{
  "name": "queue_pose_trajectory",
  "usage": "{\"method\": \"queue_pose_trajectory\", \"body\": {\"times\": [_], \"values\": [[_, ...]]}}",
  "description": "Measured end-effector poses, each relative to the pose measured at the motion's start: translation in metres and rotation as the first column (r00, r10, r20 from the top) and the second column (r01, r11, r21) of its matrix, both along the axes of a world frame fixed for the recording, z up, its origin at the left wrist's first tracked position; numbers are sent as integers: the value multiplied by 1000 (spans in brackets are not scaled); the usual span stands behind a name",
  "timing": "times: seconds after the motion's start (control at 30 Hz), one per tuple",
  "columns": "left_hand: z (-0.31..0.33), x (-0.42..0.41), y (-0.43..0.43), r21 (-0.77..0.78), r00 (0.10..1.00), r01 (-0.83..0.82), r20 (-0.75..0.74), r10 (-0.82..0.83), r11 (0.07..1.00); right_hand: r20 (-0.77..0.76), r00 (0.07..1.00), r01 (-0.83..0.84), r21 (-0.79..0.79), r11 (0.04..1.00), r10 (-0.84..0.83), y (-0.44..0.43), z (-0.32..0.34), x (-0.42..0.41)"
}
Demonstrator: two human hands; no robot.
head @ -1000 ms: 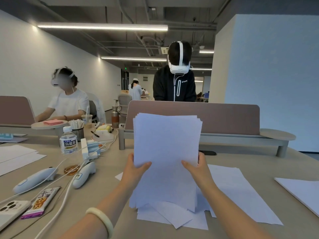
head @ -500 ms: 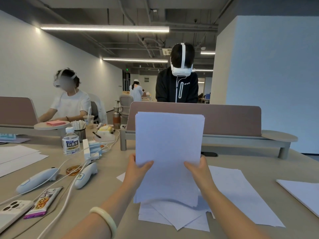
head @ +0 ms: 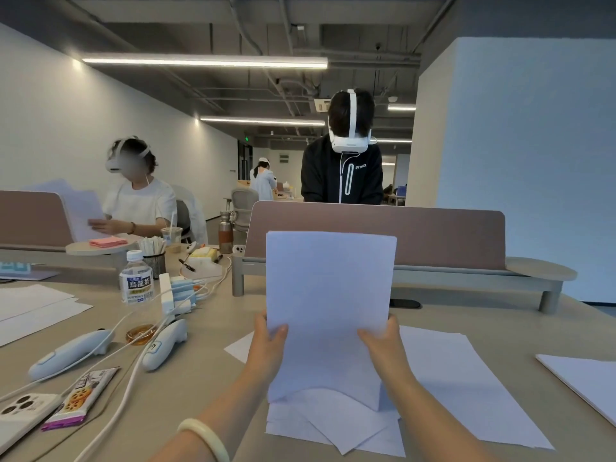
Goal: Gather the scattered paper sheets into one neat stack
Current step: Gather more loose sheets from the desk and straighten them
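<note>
At the middle of the table (head: 206, 378), the stack (head: 328, 295) of paper stands upright on its short lower edge. Its long axis runs vertically and its broad blank face is turned toward the camera. The top edges look squared; the bottom edge meets loose sheets (head: 333, 425) lying flat and fanned at different angles. The left hand (head: 268, 348) grasps the stack's left side edge and the right hand (head: 383, 345) grasps its right side edge. Both thumbs lie on the near face; the fingers behind are hidden. One larger sheet (head: 466, 378) lies flat just right of the stack.

The only clear writing is on the bottle (head: 136, 281) at the left, whose label reads 烏龍茶. The white chest logo on the jacket (head: 343, 175) beyond the divider is too blurred to read surely. The print on the snack wrapper (head: 80, 400) cannot be read.
</note>
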State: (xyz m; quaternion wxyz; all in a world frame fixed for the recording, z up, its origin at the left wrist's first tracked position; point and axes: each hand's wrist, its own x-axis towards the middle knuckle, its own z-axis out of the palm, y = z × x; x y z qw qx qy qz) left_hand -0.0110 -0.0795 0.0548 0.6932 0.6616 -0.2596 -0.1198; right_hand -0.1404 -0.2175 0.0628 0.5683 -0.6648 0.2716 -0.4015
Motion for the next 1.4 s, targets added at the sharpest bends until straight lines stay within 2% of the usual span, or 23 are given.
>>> {"method": "queue_pose_trajectory", "body": {"times": [0.13, 0.33, 0.47, 0.6, 0.8, 0.93, 1.1, 1.23, 1.4], "values": [[-21, -3, -2, 76, 1000, -5, -8, 6, 997, -128, 990, 59, -4, 998, -59, 3, -20, 5], [-18, -5, -2, 52, 999, -16, 32, 14, 999, -74, 997, 33, -4, 999, -34, 0, -8, 5], [-39, -12, -1, 121, 999, -30, 42, 25, 992, -187, 981, 55, -20, 998, -58, 6, -36, 3], [-27, -9, -4, 71, 995, -45, 93, 38, 996, -166, 984, 60, -24, 998, -63, -1, -29, 4], [-49, -9, -4, 226, 993, -45, 115, 19, 973, -215, 976, 32, -34, 999, -38, 3, -41, 3], [-42, -4, -4, 182, 991, -43, 135, 18, 982, -193, 979, 57, -40, 998, -64, -1, -37, 5], [-52, -9, -1, 279, 991, -19, 134, -19, 960, -239, 971, 15, -50, 999, -26, 5, -45, 2], [-47, -6, -4, 228, 986, -46, 168, 7, 973, -234, 971, 34, -60, 998, -47, -1, -40, 7], [-53, -3, -2, 286, 987, -49, 161, 2, 957, -281, 960, -5, -56, 998, -11, 2, -47, 0]]}}
